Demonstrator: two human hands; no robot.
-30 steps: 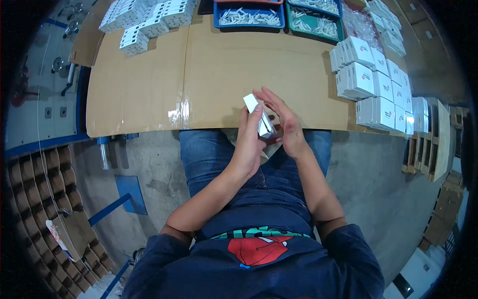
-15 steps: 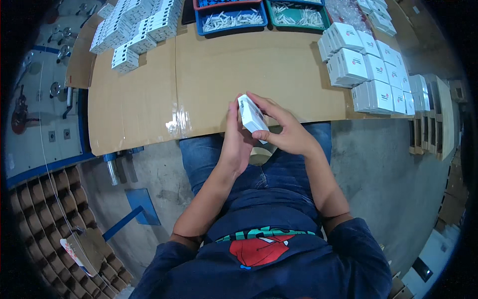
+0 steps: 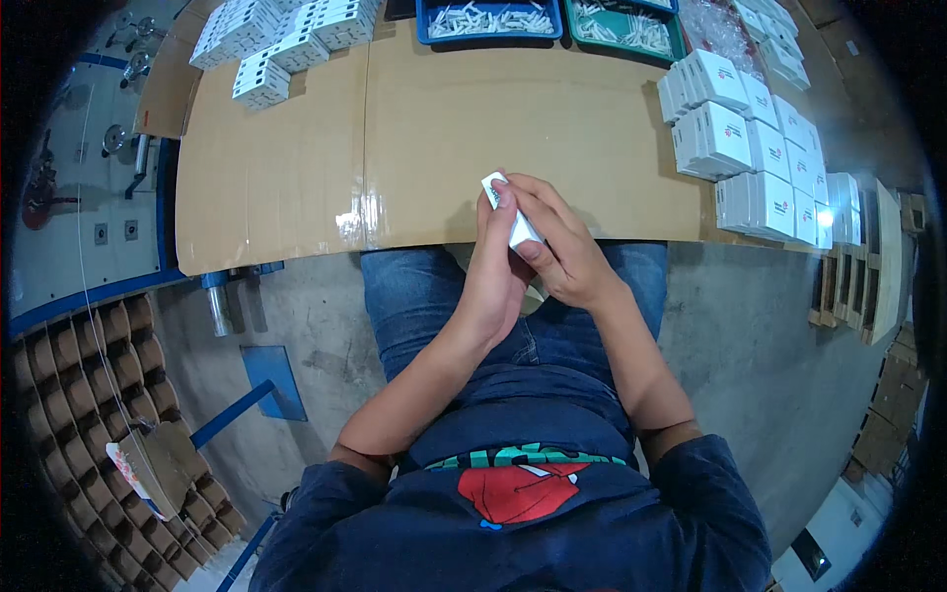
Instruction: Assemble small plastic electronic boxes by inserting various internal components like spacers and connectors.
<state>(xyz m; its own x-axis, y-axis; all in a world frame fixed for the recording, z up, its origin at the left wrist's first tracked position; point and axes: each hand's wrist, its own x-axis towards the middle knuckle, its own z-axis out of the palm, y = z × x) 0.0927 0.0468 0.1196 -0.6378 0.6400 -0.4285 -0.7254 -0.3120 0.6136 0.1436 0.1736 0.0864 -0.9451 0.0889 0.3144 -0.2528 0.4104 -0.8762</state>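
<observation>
A small white box [image 3: 522, 233] is clasped between both my hands, just over the near edge of the table and above my lap. My left hand [image 3: 495, 271] lies along its left side, thumb on the upper part. From the right, my right hand [image 3: 569, 259] wraps over it, the thumb against its lower end. Fingers cover much of the box, so only a narrow white strip and its top end show.
Cardboard covers the table [image 3: 444, 128]. White boxes are stacked at far left [image 3: 271, 79] and right [image 3: 735, 138]. A blue tray [image 3: 490, 37] and a green tray [image 3: 631, 51] hold small white pieces. A cardboard divider grid [image 3: 94, 395] stands at lower left, wooden pallets [image 3: 868, 261] at right.
My hands have closed further around the white box, which is turned so less of its broad face shows. The whole view has shifted slightly.
</observation>
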